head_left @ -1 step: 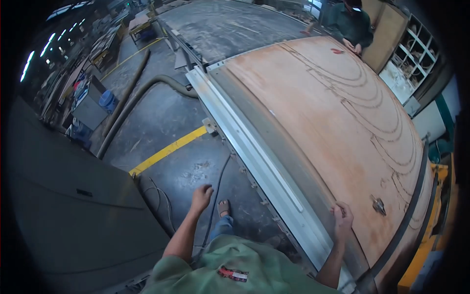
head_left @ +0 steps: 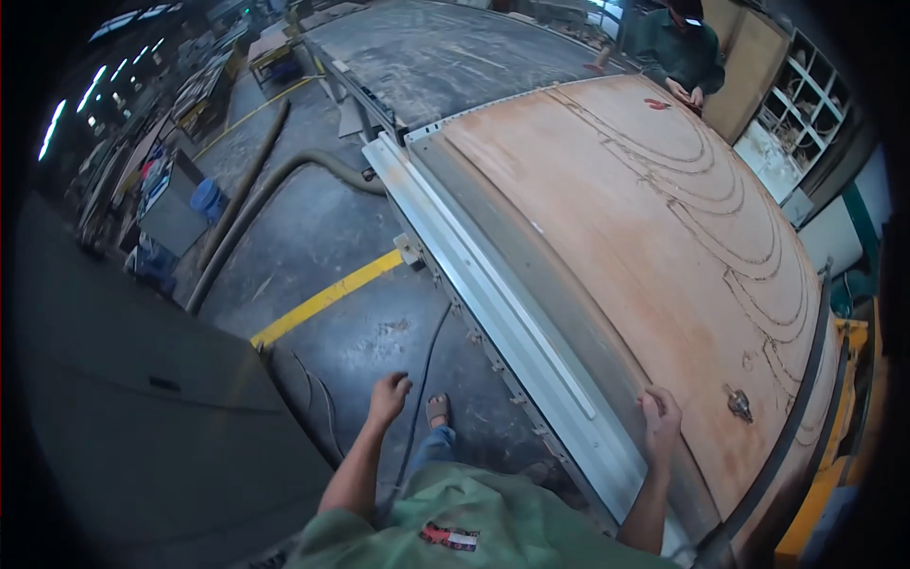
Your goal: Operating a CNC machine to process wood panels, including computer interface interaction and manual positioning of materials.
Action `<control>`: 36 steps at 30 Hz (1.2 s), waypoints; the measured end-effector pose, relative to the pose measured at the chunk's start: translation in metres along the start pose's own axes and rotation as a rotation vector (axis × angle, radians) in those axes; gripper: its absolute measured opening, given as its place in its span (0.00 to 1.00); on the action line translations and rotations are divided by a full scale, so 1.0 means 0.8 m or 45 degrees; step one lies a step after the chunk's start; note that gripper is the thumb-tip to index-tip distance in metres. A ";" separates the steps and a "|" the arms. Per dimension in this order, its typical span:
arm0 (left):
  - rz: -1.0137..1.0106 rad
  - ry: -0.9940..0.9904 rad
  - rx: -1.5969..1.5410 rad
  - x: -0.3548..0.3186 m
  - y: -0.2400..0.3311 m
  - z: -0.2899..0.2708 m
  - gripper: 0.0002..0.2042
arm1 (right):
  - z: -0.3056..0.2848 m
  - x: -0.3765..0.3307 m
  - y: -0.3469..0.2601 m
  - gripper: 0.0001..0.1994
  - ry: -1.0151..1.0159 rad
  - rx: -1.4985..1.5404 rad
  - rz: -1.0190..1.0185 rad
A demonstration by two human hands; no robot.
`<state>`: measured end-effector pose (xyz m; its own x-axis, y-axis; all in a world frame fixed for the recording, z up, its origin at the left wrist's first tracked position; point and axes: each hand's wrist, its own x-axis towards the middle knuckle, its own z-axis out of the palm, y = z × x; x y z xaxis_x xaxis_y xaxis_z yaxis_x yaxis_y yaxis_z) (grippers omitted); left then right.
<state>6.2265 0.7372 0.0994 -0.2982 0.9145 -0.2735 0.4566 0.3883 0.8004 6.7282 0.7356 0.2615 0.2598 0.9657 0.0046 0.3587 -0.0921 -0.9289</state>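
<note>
My left hand (head_left: 390,396) hangs in the air over the floor, left of the machine table, its fingers curled in and nothing visible in them. My right hand (head_left: 662,417) is over the near end of the metal table edge (head_left: 483,280), beside the wooden board (head_left: 607,256). Its fingers are bent inward; I see no object in them, and cannot tell whether they touch the board. Curved grooves with rough edges run across the board's right side. Right of my right hand, a small metal tool piece (head_left: 738,404) lies on the board.
A co-worker (head_left: 678,52) stands at the far right corner, hands together near a red item (head_left: 656,103). A thick hose (head_left: 322,156) bends across the floor to the table. A grey cabinet (head_left: 142,379) stands at left. Cables lie near my foot. Yellow machine parts (head_left: 815,474) are at right.
The view has shifted a little, so the table and board sit slightly lower and further right. My hands keep nearly the same pose, the left one slightly lower.
</note>
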 end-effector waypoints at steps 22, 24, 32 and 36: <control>1.020 0.086 0.961 0.663 0.638 -0.055 0.23 | 0.346 0.364 -0.034 0.21 0.380 -0.882 -0.364; 1.026 0.086 1.016 0.695 0.669 -0.023 0.24 | 0.348 0.359 -0.047 0.22 0.395 -0.890 -0.332; 1.088 -0.051 1.111 0.825 0.774 0.118 0.19 | 0.351 0.378 -0.054 0.23 0.551 -0.926 -0.229; 1.114 -0.151 1.126 0.859 0.808 0.167 0.19 | 0.345 0.377 -0.052 0.23 0.577 -1.007 -0.141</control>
<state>6.4285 1.6314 0.3575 0.4457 0.8910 0.0861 0.8836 -0.4533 0.1177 6.5445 1.0974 0.1992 0.4540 0.8066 0.3786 0.8683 -0.3052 -0.3910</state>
